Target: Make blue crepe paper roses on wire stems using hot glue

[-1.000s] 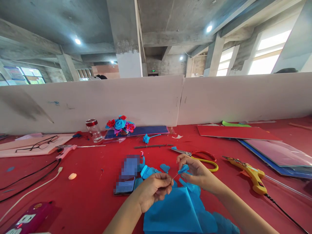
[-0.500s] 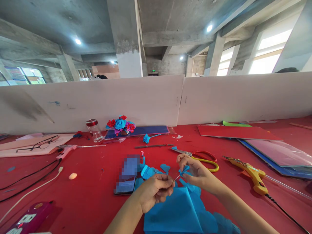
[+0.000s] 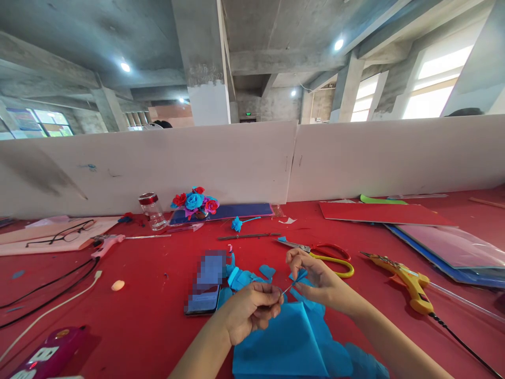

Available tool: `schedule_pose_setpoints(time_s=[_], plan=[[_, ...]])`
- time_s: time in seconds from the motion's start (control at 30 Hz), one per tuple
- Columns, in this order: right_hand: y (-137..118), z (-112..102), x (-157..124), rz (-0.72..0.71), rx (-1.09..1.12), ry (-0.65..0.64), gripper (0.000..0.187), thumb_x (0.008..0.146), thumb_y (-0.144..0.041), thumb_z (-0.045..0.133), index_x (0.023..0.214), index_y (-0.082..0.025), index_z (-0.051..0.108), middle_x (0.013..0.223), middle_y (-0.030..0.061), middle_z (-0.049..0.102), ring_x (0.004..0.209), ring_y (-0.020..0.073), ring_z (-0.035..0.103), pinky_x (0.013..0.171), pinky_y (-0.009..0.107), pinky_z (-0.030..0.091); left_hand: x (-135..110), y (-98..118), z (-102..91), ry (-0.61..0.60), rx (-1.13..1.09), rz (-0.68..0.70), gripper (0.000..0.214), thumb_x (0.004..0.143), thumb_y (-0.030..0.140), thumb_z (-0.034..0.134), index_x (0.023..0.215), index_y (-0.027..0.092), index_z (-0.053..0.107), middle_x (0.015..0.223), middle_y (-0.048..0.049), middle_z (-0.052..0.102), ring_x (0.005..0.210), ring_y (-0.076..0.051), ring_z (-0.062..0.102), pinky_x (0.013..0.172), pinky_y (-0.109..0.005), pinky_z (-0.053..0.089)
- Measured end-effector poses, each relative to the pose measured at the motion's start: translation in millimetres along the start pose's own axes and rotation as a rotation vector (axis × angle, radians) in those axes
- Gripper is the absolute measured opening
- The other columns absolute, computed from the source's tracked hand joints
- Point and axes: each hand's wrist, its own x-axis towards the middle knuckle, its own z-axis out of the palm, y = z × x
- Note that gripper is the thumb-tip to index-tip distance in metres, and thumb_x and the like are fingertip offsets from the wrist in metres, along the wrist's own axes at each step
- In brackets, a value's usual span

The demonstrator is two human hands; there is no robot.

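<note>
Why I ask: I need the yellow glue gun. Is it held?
No, the yellow glue gun lies on the red tabletop, apart from both hands.

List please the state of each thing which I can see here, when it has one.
Left hand: closed on a thin stem
Right hand: curled at a blue petal, grip unclear
Jar: upright, red lid on
Scissors: lying flat
Yellow glue gun: lying on its side
Phone: face up, screen blurred
Small blue flower: lying down
</note>
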Motion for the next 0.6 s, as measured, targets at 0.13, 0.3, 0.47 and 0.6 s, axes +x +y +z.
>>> schedule_pose_setpoints(time_s=[0.13, 0.3, 0.47, 0.6], plan=[[0, -1, -1, 0.025, 0.049, -0.014, 0.009, 0.072, -0.015, 0.053, 0.076, -0.022, 0.052, 0.091, 0.0039, 0.045, 0.097, 0.0199, 0.045, 0.078, 0.032, 0.042, 1, -1, -0.9, -0.002, -0.005, -0.002, 0.012, 0.070, 0.019, 0.065, 0.067, 0.010, 0.059, 0.050, 0.0031, 0.049, 0.037, -0.001, 0.018, 0.036, -0.014, 0.013], [4, -10, 2, 0.009, 0.243, 0.176, 0.009, 0.076, -0.031, 0.053, 0.079, -0.023, 0.055, 0.093, 0.0038, 0.046, 0.092, 0.0198, 0.046, 0.077, 0.031, 0.041, 1, -2, -4.2, -0.014, -0.055, 0.017, 0.012, 0.072, 0.019, 0.064, 0.068, 0.009, 0.059, 0.049, 0.0034, 0.048, 0.037, -0.001, 0.017, 0.036, -0.014, 0.011], [3, -16, 3, 0.099, 0.298, 0.241, 0.020, 0.080, -0.038, 0.052, 0.093, -0.025, 0.060, 0.092, 0.0043, 0.055, 0.091, 0.0194, 0.050, 0.081, 0.031, 0.040, 1, 0, -6.1, -0.047, -0.118, 0.114, 0.013, 0.074, 0.022, 0.063, 0.070, 0.011, 0.057, 0.048, 0.0048, 0.045, 0.039, -0.003, 0.017, 0.037, -0.015, 0.012], [6, -13, 1, 0.227, 0.211, -0.002, 0.028, 0.078, -0.043, 0.055, 0.088, -0.018, 0.064, 0.059, -0.0016, 0.050, 0.051, 0.0101, 0.042, 0.048, 0.022, 0.035, 1, -1, -5.6, -0.002, -0.082, 0.189, 0.015, 0.075, 0.024, 0.063, 0.071, 0.014, 0.054, 0.050, 0.0053, 0.043, 0.041, -0.004, 0.017, 0.039, -0.016, 0.012]])
